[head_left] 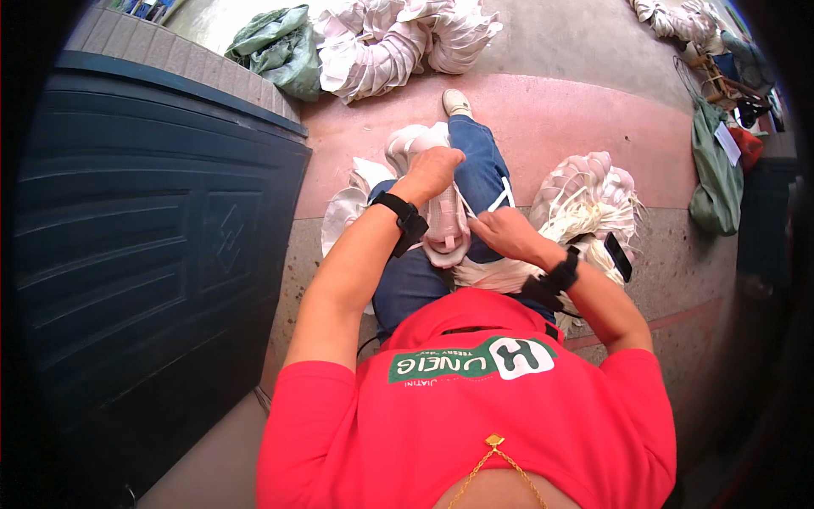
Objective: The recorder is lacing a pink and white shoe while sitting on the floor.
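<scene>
A pale pink and white shoe upper [447, 222] lies over my lap, between my hands. My left hand [431, 174] is closed above its far left part; what its fingers grip is hidden. Just right of the upper, my right hand [511, 235] pinches a white shoelace [466, 204] that slants up and left toward the upper. A loose end of lace stands up beyond that hand, across my jeans [482, 161]. More white upper pieces [346, 212] rest by my left leg. Both wrists carry black straps.
A coiled stack of pink uppers [585, 182] with a bunch of cream laces [585, 222] sits at right, beside a black phone [618, 257]. Ahead are more stacked uppers [381, 59] and a green sack [288, 55]. A dark blue door [153, 212] borders the left; a green bag [715, 170] hangs far right.
</scene>
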Tool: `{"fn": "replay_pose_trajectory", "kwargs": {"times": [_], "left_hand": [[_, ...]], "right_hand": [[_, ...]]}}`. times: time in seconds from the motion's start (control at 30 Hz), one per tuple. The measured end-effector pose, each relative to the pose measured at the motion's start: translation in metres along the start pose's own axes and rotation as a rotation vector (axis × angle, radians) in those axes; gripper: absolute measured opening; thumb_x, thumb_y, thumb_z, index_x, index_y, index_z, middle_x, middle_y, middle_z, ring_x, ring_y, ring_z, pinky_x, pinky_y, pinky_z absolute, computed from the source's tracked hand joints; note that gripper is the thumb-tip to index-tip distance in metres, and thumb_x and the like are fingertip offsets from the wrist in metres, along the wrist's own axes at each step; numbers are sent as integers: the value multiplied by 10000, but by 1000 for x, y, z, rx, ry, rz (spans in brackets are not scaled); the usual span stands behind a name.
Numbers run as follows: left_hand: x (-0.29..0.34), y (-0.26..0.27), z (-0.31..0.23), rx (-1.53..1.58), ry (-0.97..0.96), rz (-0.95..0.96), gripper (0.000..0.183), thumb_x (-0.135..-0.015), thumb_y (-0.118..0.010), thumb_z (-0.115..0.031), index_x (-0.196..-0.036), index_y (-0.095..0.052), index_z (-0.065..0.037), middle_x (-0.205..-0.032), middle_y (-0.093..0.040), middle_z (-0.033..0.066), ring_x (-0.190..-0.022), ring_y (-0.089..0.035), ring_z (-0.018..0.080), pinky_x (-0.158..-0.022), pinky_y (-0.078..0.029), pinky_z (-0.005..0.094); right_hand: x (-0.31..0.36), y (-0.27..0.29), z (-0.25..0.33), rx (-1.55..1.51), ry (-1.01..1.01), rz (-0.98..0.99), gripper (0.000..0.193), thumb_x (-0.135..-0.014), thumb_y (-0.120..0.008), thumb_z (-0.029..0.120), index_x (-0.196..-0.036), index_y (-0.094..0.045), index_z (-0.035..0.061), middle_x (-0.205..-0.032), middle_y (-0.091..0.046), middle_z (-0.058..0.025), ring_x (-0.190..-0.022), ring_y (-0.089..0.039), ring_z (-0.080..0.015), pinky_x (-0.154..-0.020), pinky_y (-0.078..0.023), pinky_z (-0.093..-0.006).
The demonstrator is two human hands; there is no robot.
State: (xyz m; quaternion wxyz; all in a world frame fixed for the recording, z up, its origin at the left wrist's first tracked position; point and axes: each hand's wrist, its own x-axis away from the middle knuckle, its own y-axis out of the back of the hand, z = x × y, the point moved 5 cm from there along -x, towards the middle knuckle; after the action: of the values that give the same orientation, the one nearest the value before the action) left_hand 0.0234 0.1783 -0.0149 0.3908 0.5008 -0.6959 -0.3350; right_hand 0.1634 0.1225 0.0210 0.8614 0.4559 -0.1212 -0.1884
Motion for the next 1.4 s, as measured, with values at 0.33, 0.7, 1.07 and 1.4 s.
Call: {"fn": "replay_pose_trajectory", "kwargs": {"times": [0.33, 0.7, 1.07, 1.4], "left_hand": [[-2, 16, 13, 390, 109, -66, 201, -801, -498, -137, -937, -618, -50, -807, -634, 79, -749, -602, 180, -683, -460, 281], [112, 5, 36, 1434, 512, 30, 424, -828, -466, -109, -1229, -364, -18, -951, -553, 71, -672, -548, 85, -520, -429, 184], [100, -5, 45, 1077, 536, -100, 133, -823, -511, -141, -849, -584, -32, -687, -522, -34, -580, -450, 57, -529, -368, 183], [82, 7, 48, 491, 498, -268, 245, -763, -521, -261, -862, -639, -70, -793, -622, 153, -753, -605, 275, -670, -465, 352]], "right_hand": [[93, 25, -22, -327, -359, 143, 344, -864, -407, 308, -736, -561, 29, -626, -532, -181, -591, -539, -323, -529, -407, -406], [-30, 15, -46, -566, -387, -329, 263, -833, -495, 224, -932, -609, 9, -799, -618, -169, -758, -599, -213, -690, -453, -324], [-94, -24, -39, -70, -286, -113, 203, -802, -466, 201, -865, -482, 8, -733, -574, -223, -701, -567, -381, -608, -440, -457], [-99, -23, -50, -333, -331, -178, 257, -788, -468, 212, -829, -529, -35, -807, -564, -251, -803, -543, -394, -694, -420, -435]]}}
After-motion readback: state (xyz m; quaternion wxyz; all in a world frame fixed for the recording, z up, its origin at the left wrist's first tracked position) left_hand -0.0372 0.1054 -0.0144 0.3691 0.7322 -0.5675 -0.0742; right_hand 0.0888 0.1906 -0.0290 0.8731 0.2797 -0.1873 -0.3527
